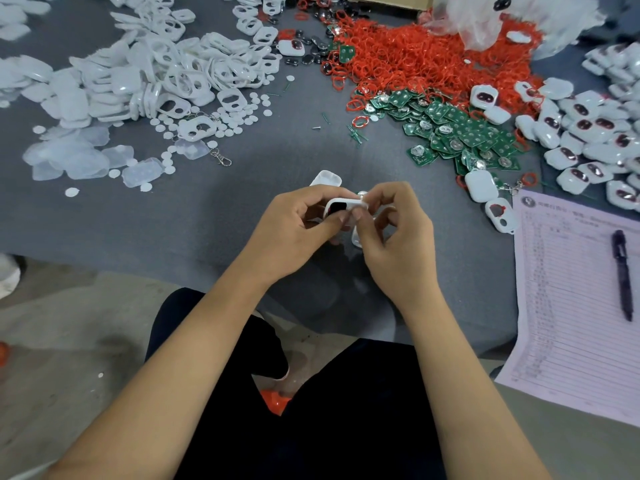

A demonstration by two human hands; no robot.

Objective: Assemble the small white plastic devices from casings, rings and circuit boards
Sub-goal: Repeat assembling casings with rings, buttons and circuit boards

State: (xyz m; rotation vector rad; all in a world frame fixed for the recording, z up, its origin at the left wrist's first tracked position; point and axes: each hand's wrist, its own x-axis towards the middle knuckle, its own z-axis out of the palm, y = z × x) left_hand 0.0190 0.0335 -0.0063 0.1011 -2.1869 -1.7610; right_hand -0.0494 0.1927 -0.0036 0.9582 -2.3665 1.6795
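Both hands, left (294,226) and right (391,230), pinch one white casing (343,206) above the bench (173,209); press its edges evenly.

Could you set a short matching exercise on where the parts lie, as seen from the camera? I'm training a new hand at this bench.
Things:
1. red rings
2. green circuit boards
3. pen
4. empty white casings

Places:
A. far left of the table
B. on the lined paper at the right edge
C. far side, right of centre
D. just nearer than the red heap

Pairs: 1-C, 2-D, 3-B, 4-A
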